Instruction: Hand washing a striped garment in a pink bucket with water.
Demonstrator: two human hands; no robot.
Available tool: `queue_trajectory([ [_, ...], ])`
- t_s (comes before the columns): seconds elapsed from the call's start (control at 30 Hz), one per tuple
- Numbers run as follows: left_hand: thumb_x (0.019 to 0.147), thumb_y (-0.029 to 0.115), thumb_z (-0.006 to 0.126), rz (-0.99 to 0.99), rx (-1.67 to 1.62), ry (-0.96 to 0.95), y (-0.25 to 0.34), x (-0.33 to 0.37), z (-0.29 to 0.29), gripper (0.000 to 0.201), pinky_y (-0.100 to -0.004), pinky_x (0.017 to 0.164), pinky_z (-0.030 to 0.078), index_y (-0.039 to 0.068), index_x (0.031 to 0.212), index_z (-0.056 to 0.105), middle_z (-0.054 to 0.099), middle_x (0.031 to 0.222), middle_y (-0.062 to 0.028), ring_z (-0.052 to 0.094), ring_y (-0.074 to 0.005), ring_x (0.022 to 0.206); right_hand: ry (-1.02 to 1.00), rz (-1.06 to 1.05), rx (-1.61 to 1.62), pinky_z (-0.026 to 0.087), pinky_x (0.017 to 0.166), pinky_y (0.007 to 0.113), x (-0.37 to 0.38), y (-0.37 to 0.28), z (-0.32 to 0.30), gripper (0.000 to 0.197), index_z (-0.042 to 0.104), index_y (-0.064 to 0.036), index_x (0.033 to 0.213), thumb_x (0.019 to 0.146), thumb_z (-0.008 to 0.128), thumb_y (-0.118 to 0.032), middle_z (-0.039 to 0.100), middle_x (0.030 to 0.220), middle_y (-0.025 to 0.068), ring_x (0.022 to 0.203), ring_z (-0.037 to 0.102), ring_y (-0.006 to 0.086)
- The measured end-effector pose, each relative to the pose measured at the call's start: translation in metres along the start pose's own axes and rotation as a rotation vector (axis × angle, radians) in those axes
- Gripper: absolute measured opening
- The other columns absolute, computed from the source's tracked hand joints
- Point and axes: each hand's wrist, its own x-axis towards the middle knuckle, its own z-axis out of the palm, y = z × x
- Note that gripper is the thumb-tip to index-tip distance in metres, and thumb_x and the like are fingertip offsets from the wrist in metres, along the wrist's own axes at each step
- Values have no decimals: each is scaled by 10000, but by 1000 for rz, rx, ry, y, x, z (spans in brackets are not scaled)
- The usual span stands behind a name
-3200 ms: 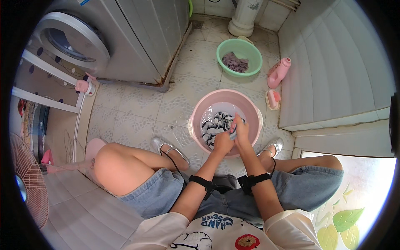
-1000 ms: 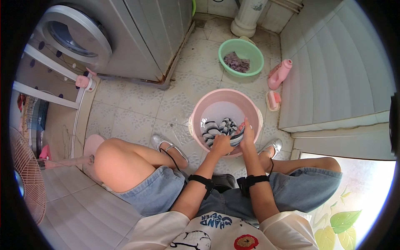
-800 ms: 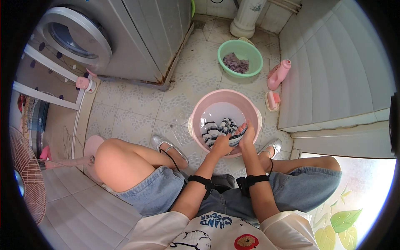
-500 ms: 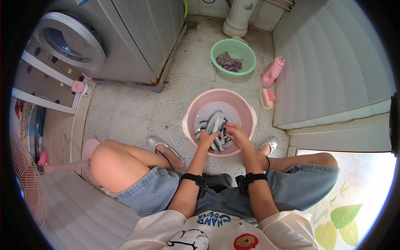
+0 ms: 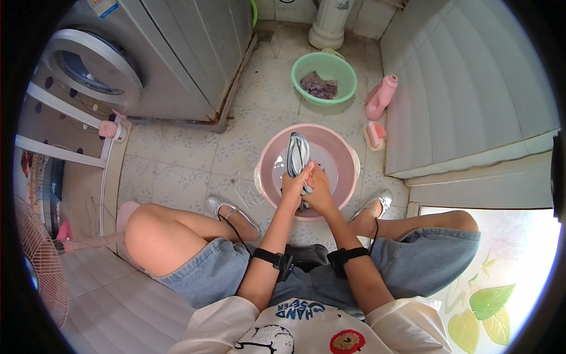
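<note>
Both my hands are closed around a wet striped cloth (image 5: 298, 154) in black, white and grey, bunched into a thick roll. My left hand (image 5: 294, 182) grips it on the left, and my right hand (image 5: 319, 189) presses close against it on the right, the fingers nearly meeting. The upper part of the roll sticks out beyond my hands. All this is above a pink basin (image 5: 349, 168) with cloudy water in it, standing on the floor between my feet. My fingers hide the lower part of the cloth.
Beyond it stands a green basin (image 5: 324, 62) with a dark purplish cloth (image 5: 319, 87) inside. A pink bottle (image 5: 382, 97) and a pink-and-white brush (image 5: 374, 135) are by the right wall. A grey washing machine (image 5: 177, 65) fills the far left; a fan (image 5: 38, 259) is near left.
The loosely spread cloth is now gathered into a narrow roll and raised. My right hand has moved left and closed on it beside my left hand.
</note>
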Motion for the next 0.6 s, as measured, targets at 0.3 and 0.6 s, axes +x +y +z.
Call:
queue_trajectory([
  [0.3, 726, 138, 605, 102, -112, -293, 27, 5, 6, 194, -233, 415, 317, 52, 580, 511, 460, 462, -31, 427, -112, 397, 109, -6, 229, 376, 864, 413, 20, -15, 1, 342, 572, -26, 981, 675, 618, -174, 600, 964, 149, 940, 552, 307],
  [0.6, 706, 164, 587, 91, 415, -329, 19, 5, 3, 351, -279, 810, 409, -15, 1006, 551, 580, 946, -91, 534, -174, 917, 233, 291, 432, 445, 636, 328, 9, 14, 12, 186, 595, 25, 868, 709, 523, -37, 614, 739, 171, 697, 602, 241],
])
